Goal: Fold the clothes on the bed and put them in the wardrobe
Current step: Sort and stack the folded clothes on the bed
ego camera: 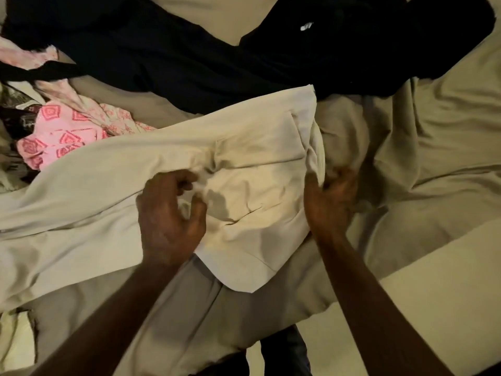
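A cream-coloured garment (151,169) lies spread across the bed, running from the lower left up to the middle. My left hand (169,215) rests on its bunched middle with curled fingers pinching a fold of the cloth. At the garment's right edge, my right hand (329,199) grips the gathered fabric, with the fingertips hidden under the cloth.
A large black garment (189,58) covers the far side of the bed. A pink patterned cloth (62,134) and a dark patterned piece (16,115) lie at the left. The beige bedsheet (439,147) is rumpled at the right.
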`<action>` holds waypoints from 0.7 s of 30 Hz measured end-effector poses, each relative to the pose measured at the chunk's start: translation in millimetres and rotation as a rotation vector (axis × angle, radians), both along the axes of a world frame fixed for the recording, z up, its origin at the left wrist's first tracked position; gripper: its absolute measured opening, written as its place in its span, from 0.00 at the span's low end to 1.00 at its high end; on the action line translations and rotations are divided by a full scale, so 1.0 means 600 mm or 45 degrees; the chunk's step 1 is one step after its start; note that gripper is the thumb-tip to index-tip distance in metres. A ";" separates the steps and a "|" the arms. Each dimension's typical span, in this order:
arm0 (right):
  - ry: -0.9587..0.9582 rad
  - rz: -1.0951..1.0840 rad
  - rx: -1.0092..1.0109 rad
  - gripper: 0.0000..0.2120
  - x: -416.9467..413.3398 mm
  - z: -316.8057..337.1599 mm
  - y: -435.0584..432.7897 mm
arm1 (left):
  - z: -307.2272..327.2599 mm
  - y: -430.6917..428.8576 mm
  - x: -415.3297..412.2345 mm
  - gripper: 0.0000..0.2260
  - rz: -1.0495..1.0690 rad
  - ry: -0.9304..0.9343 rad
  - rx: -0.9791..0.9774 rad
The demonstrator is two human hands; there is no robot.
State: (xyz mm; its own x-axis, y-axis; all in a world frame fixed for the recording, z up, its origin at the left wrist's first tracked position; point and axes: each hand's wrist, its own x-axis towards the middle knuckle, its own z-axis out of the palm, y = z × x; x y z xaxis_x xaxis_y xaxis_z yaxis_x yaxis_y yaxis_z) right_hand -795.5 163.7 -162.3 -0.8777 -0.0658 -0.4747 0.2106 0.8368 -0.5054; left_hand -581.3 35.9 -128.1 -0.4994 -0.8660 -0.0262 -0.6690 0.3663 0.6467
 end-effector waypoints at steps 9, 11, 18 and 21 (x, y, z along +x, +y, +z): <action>0.042 0.153 -0.037 0.10 -0.009 -0.007 0.046 | -0.001 0.219 -0.006 0.16 0.951 0.167 1.205; 0.178 0.206 -0.057 0.13 -0.040 -0.010 0.052 | 0.007 0.218 -0.035 0.10 0.904 0.164 1.259; 0.016 0.288 0.010 0.25 -0.051 0.010 0.077 | 0.058 0.202 -0.105 0.08 1.096 0.445 1.536; -0.215 0.311 -0.039 0.28 -0.023 0.019 0.096 | 0.068 0.190 -0.123 0.11 1.186 0.466 1.679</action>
